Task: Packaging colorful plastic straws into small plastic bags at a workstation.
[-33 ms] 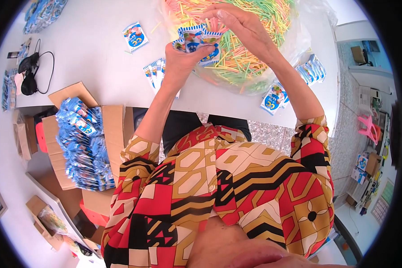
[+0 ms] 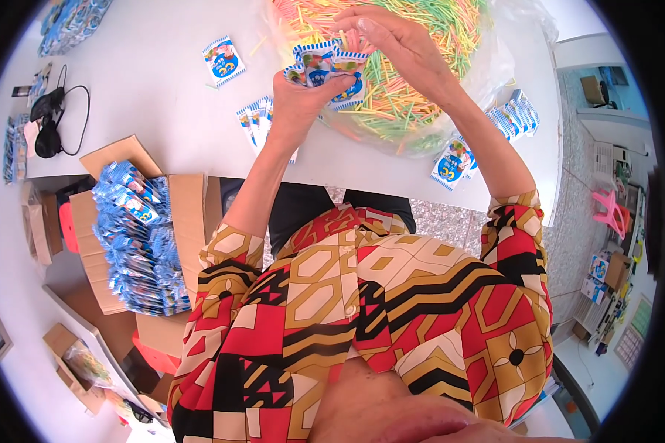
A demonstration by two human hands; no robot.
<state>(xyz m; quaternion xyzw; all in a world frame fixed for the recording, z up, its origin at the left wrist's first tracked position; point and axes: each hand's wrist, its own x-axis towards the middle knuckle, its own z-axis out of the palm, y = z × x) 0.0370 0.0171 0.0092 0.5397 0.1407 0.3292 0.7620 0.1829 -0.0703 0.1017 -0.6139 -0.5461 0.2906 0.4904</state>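
My left hand (image 2: 295, 107) is closed round several small blue-and-white printed packets (image 2: 319, 65), fanned out and held upright above the table. Just to the right, my right hand (image 2: 403, 48) reaches over a heap of thin pastel sticks (image 2: 414, 96) in a clear plastic bag (image 2: 499, 63). Its fingers are bent together near the packets' tops, beside some pink sticks (image 2: 356, 42); what they pinch is partly hidden. More packets (image 2: 256, 122) lie beside my left wrist, and a single packet (image 2: 224, 61) lies flat farther left.
A row of overlapping packets (image 2: 516, 117) and another packet (image 2: 454, 162) lie by my right forearm on the white table (image 2: 162, 96). A cardboard box (image 2: 187, 236) full of blue packets (image 2: 137, 236) stands at left below the table edge. A black corded object (image 2: 49, 122) lies far left.
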